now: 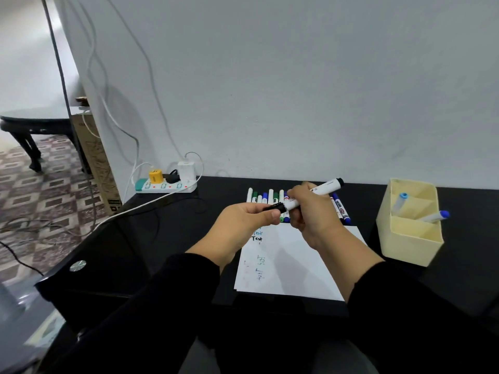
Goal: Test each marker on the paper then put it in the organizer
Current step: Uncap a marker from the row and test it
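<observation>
Two black sleeves (189, 306) at bottom of frame, reaching up to centre. Left hand (243, 220) pinching a black cap (274, 207), right hand (310, 209) curled round one white marker (318, 192) with a black end, held tilted over one white paper (294, 263) bearing several scribbled words. Behind the hands, centre frame, one row of loose markers (263, 197), green and blue caps, number hard to count. At right, one pale yellow organizer (410, 238) with two blue-capped markers (434, 217) inside, in separate compartments. At left, one white power strip (166, 186) carrying three plugs.
</observation>
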Demonstrator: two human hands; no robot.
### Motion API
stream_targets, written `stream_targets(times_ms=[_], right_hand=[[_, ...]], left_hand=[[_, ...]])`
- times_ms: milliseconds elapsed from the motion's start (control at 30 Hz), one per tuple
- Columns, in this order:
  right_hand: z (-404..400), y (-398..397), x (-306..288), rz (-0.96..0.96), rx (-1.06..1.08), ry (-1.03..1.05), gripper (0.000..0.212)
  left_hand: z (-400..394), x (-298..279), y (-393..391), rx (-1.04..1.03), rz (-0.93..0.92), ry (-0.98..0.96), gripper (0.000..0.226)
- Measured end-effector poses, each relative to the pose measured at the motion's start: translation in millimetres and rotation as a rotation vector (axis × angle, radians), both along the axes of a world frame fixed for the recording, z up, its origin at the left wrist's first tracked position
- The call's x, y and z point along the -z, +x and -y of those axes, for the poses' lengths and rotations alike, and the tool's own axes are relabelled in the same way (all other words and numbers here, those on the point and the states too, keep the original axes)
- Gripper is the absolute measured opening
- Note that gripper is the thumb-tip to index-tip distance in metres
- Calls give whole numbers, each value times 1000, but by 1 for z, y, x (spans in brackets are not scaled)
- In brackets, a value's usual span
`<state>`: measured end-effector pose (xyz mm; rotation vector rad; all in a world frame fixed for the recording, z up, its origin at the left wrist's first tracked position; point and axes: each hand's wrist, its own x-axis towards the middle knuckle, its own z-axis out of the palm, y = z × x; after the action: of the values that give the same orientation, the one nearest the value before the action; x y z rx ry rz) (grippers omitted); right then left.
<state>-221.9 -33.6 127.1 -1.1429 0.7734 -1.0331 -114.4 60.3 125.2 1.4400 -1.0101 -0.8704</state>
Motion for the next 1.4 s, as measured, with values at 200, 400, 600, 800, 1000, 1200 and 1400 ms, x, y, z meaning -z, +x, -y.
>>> stream_targets(times_ms=[200, 400, 600, 800, 1000, 1200, 1400], right_hand=[[-5, 5, 2, 44, 49, 72, 36], [-7, 8, 9, 52, 40, 128, 38], [-8, 7, 22, 1, -42, 220, 31], [24, -19, 23, -150, 309, 117, 22], [73, -60, 38, -551, 712, -235, 10], [89, -78, 51, -726, 870, -179, 54], [107, -91, 57, -815, 844, -131, 43]], left_hand=[[4, 2, -2, -44, 2, -23, 3], [6, 9, 3, -48, 75, 6, 10], [6, 20, 16, 22, 206, 61, 22], [20, 63, 50, -87, 424, 351, 61], [20, 122, 60, -288, 870, 662, 73], [24, 132, 58, -217, 1026, 712, 86], [25, 134, 61, -207, 1072, 743, 89]])
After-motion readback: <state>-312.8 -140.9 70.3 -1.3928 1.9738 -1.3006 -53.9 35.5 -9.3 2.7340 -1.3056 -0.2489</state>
